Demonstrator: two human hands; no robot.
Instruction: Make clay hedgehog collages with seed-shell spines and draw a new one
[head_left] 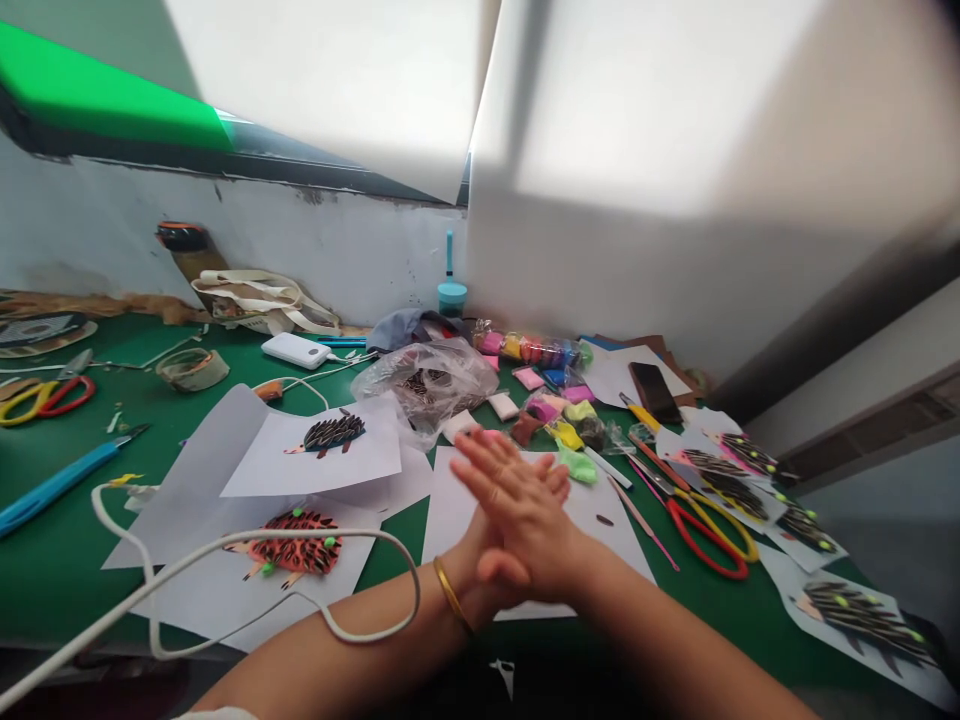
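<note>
Over a white sheet of paper, my two hands are laid palm to palm and crossed. My right hand is uppermost, its fingers stretched out towards the upper left. Beneath it, my left hand is mostly covered, with only its fingertips and heel showing; a gold bangle circles that wrist. Anything between the palms is hidden. One sunflower seed lies on the sheet right of my hands. Just beyond my fingers are soft clay packets, among them a light green one.
Hedgehog pictures with seed spines lie left and right. A plastic bag of seeds sits behind the paper. Red-and-yellow scissors and a phone are on the right. A white cable loops over my left forearm.
</note>
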